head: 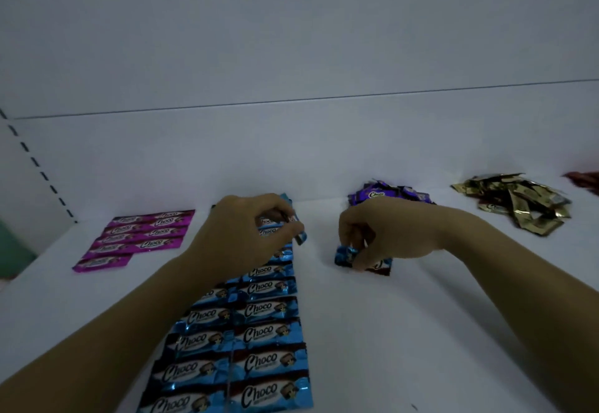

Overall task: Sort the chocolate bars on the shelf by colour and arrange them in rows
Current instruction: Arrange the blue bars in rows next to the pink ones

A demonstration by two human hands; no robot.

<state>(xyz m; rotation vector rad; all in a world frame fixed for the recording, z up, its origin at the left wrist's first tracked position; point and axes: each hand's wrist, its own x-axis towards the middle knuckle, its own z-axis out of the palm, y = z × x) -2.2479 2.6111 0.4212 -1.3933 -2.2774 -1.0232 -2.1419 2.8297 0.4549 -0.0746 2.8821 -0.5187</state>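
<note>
Two columns of blue chocolate bars (259,338) lie in neat rows down the middle of the white shelf (405,331). My left hand (246,228) is over the far end of these rows, fingers pinched on a blue bar (299,234) held just above them. My right hand (382,231) grips another blue bar (345,255) that rests on the shelf to the right of the rows. Pink bars (142,236) lie in rows at the left. A purple pile (385,194) sits behind my right hand, partly hidden by it.
A loose heap of gold bars (515,200) lies at the back right, and a red wrapper (583,181) shows at the right edge. The shelf's back wall (291,153) rises just behind the piles. A slotted upright (39,166) stands at the left.
</note>
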